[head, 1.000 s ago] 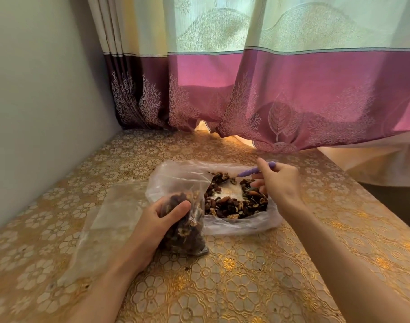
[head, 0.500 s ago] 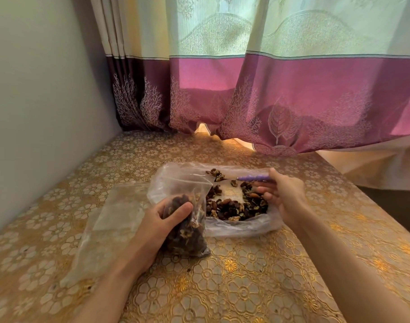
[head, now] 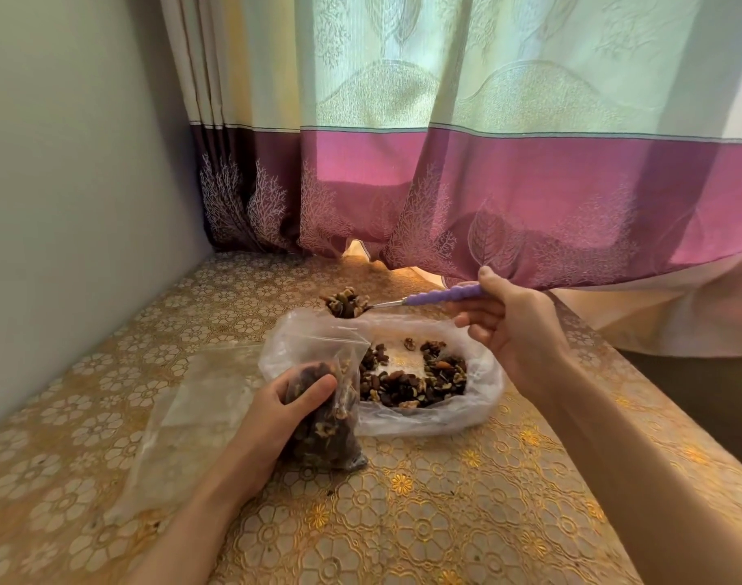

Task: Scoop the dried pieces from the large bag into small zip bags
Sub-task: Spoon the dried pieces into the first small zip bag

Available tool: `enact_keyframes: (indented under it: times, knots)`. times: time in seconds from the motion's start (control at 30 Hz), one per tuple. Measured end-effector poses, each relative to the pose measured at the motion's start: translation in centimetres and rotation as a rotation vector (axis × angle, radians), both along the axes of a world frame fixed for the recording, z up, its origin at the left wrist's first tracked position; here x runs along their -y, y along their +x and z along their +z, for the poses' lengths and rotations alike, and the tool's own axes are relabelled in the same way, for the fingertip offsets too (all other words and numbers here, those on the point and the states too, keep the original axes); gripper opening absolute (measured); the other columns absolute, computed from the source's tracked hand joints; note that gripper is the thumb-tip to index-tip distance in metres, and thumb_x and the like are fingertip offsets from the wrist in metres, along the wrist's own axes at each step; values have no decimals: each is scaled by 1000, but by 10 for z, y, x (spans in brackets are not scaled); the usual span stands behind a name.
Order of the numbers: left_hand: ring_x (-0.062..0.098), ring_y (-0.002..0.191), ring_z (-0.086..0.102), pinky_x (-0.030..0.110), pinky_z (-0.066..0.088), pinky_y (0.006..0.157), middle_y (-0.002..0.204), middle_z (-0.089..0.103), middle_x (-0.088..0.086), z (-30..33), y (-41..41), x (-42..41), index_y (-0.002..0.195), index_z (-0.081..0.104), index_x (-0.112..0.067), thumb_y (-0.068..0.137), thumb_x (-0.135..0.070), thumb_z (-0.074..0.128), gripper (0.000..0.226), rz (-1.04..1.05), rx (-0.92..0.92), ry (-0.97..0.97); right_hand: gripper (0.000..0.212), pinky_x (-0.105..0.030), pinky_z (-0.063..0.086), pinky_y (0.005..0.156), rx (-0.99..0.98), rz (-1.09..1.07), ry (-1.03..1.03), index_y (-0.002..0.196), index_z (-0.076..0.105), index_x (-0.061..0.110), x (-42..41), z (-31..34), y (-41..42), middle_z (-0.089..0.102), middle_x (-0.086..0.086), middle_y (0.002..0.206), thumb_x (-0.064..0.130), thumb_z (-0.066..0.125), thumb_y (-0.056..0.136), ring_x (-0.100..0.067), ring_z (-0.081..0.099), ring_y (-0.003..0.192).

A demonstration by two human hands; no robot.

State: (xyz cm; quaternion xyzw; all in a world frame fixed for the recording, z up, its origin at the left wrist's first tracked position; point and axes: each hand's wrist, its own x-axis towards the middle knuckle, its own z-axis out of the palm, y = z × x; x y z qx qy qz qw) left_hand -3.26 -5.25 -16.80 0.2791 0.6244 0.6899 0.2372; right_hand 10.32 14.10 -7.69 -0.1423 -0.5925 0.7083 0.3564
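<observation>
Gripping the small zip bag (head: 331, 409) upright on the desk (head: 424, 521), the left hand (head: 276, 420) had its fingers and thumb curled round the bag's dark, well-filled belly. Up above, the right hand (head: 512, 327) pinched the purple handle of a spoon (head: 407, 301), and what a heap it carried: dried pieces (head: 346, 302) piled high in the bowl, poised just over the zip bag's open mouth. Behind and to the right lay the large bag (head: 466, 409), wide open, more dried pieces ringed round a bare patch inside. Flat on the desk to the left lay spare clear bags (head: 192, 420). A pink and green curtain (head: 487, 183) hung at the back.
</observation>
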Motion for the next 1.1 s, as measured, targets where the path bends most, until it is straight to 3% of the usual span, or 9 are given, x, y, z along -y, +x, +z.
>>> enact_keyframes:
  times: [0.1,0.2,0.3,0.43,0.53,0.67,0.77,0.93,1.1]
  knots:
    - [18,83,70,21,54,62,88,74,4,1,1,0,95,70,-19,49,-52,81,58,4,21,19,36,-17,40,40,0,34,100,82,65,-5,7,2,3,72,-16,75,19,45,98,-13,58,52]
    - [21,87,69,22,55,64,91,73,6,0,-1,0,95,71,-19,52,-45,82,52,-9,27,28,34,-18,37,39,-9,46,233,91,61,-12,13,2,4,72,-19,85,17,45,98,-14,56,50]
    - [22,85,70,23,55,63,92,73,8,0,-1,1,87,73,-24,37,-57,85,61,-28,30,53,28,-20,33,39,-30,52,288,92,60,-8,15,4,7,69,-26,92,15,45,97,-14,53,48]
    - [23,86,69,24,55,64,93,73,9,-1,-2,1,89,71,-22,34,-60,85,68,-33,22,54,22,-18,35,38,-64,61,291,90,62,0,12,4,8,69,-23,88,14,46,96,-14,53,49]
    - [23,86,69,25,56,65,93,73,9,-1,-2,0,88,71,-22,35,-60,84,67,-36,19,52,28,-17,34,41,-88,69,262,92,59,-5,5,3,9,70,-20,86,17,44,97,-14,51,50]
    - [22,87,70,24,55,65,94,72,8,0,-1,2,88,72,-27,41,-59,82,58,-46,0,61,34,-16,34,40,-95,-28,201,82,62,0,-8,-3,8,73,-12,76,23,43,99,-12,48,49]
    - [23,87,69,27,56,67,94,72,9,-1,-2,1,88,72,-24,42,-59,82,59,-5,-5,77,34,-15,37,39,14,-182,190,78,61,1,-19,-17,5,70,-9,68,24,46,98,-9,51,47]
    - [24,87,69,31,55,68,93,73,9,-3,-5,0,86,73,-21,38,-57,84,61,92,52,129,35,-15,39,41,223,-377,371,73,63,6,-31,-40,0,67,2,55,26,48,98,-6,55,46]
    - [23,87,69,30,54,68,91,73,7,-4,-5,-1,83,73,-22,45,-50,80,47,106,56,128,36,-21,39,46,332,-349,350,73,63,10,-33,-49,-12,70,8,59,26,44,99,-6,56,45]
